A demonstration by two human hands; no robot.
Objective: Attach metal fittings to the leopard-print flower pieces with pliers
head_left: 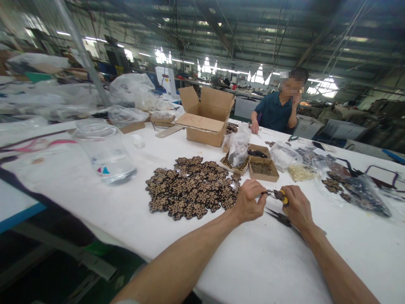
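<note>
My left hand [250, 202] is closed in a pinch on a small dark metal piece whose shape is too small to make out. Facing it, my right hand [296, 207] grips yellow-handled pliers [280, 196], with their jaws at the small piece by my left fingertips. Under my right hand, a second dark pair of pliers [279, 216] lies on the white table. A heap of leopard-print pieces [193, 188] with dark edges spreads left of my left hand. Beyond my hands sit small cardboard trays of little metal parts [261, 168].
An open cardboard box [205, 131] stands at the table's middle. A clear jar [106, 156] with liquid is to the left. Plastic bags with pieces [363, 192] lie at the right. Across the table [133, 228], a person in a dark shirt [274, 113] sits with one hand raised to the head.
</note>
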